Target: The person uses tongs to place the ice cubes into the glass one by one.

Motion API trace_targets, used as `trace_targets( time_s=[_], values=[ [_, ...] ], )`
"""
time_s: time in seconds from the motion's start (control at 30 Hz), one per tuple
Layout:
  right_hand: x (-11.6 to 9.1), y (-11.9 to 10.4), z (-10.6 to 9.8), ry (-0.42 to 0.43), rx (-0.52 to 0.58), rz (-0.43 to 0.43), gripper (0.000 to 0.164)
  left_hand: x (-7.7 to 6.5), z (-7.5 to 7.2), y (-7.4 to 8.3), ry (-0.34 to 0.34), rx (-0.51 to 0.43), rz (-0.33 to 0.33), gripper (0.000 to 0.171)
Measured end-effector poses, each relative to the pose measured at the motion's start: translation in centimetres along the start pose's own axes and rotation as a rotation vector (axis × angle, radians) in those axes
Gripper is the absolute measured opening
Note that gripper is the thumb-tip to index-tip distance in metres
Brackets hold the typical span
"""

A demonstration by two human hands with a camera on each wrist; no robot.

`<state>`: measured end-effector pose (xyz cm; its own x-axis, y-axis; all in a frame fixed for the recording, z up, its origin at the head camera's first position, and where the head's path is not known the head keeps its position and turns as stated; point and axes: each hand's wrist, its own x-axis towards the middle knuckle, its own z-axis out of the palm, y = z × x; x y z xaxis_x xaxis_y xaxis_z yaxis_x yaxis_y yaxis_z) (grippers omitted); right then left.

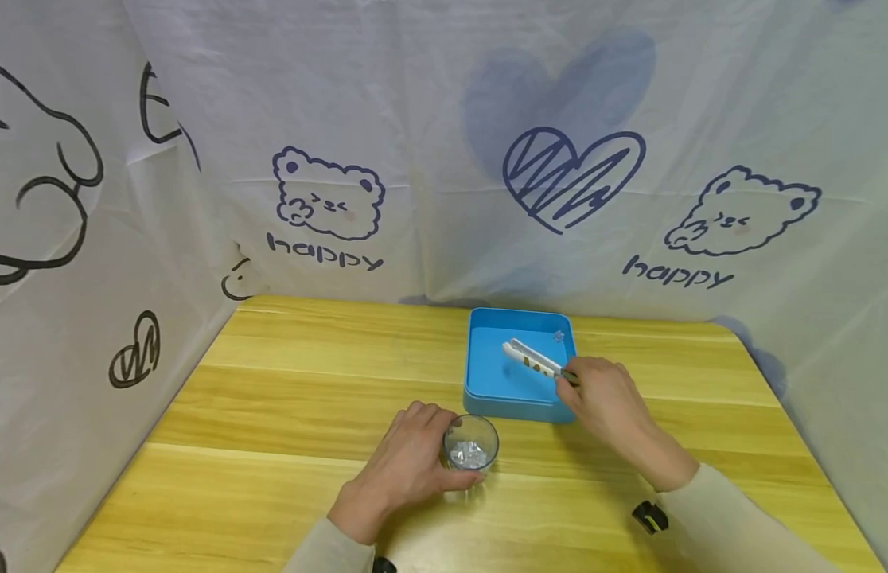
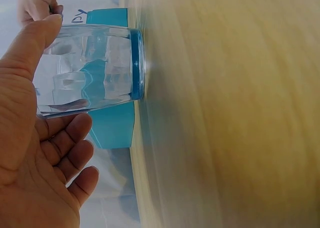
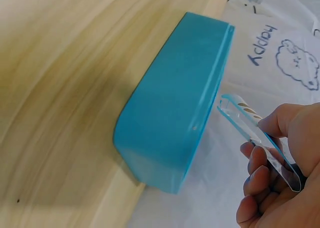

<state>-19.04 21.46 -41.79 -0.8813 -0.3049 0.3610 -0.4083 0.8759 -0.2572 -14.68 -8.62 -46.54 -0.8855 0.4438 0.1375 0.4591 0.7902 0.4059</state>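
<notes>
A clear drinking glass (image 1: 480, 434) stands upright on the table, with several clear, ice-like pieces (image 1: 468, 454) at its bottom. My left hand (image 1: 408, 458) holds it from the left, thumb on the near side and fingers on the far side. In the left wrist view the glass (image 2: 95, 68) shows a bluish base. Small white tongs (image 1: 533, 358) with brown spots are pinched in my right hand (image 1: 607, 402), above a blue square box (image 1: 519, 410). Nothing shows between the tips of the tongs. One small clear piece (image 1: 558, 337) lies in the box's far right corner.
The wood-grain table (image 1: 286, 398) carries the box and the glass, which stands just in front of the box's near left corner. A white printed cloth (image 1: 444, 239) hangs along the back and both sides. Dark wrist devices (image 1: 650, 517) sit by the sleeves.
</notes>
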Motion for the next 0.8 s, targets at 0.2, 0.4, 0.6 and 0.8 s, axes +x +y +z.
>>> trace_targets(
  time_s=[0.2,0.4,0.6,0.8],
  values=[
    [-0.9,-1.3,-1.3,0.002,0.009,0.002,0.019,-0.1,0.0,0.0,0.001,-0.012,0.001,0.077],
    [-2.2,-2.8,-2.4,0.009,0.018,-0.024,0.008,0.0,-0.1,-0.1,-0.006,-0.01,0.002,0.077],
    [-3.7,-4.1,-3.2,0.009,0.02,-0.057,0.008,0.1,-0.1,-0.1,-0.004,-0.006,0.007,0.077],
    [-5.0,-5.3,-3.8,-0.014,0.034,-0.079,0.009,0.0,-0.1,-0.1,0.002,-0.008,0.009,0.077]
  ],
)
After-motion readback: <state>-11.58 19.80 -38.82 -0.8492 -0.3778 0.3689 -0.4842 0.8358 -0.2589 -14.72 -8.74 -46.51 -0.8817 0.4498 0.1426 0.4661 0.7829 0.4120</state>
